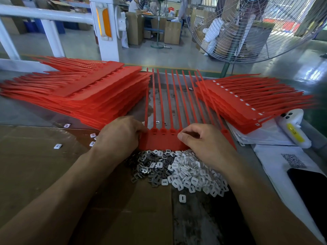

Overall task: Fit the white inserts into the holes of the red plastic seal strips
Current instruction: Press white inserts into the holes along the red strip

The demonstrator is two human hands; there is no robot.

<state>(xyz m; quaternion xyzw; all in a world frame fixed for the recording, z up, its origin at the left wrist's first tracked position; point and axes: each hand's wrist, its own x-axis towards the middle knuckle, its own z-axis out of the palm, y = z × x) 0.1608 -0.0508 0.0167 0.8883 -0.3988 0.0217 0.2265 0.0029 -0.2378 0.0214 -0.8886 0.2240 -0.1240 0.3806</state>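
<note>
Reaching forward from the bottom corners with both bare forearms, palms down. Curling the left hand [120, 134] over the left end of the red seal strip [163, 140] lying flat on the bench [26, 110], fingertips hidden past its edge, so not telling for certain whether gripping or only pressing. Bending the right hand [206, 140] at the knuckles over the strip's right part, thumb tucked toward the index finger as if pinching something, with any insert there staying hidden. Fanning the strip's long tails away toward the far edge. Piling white inserts [191, 174] and darker ones [146, 167] just under both wrists. Stacking more red strips [85, 91] left and filled strips [247, 103] right.
</note>
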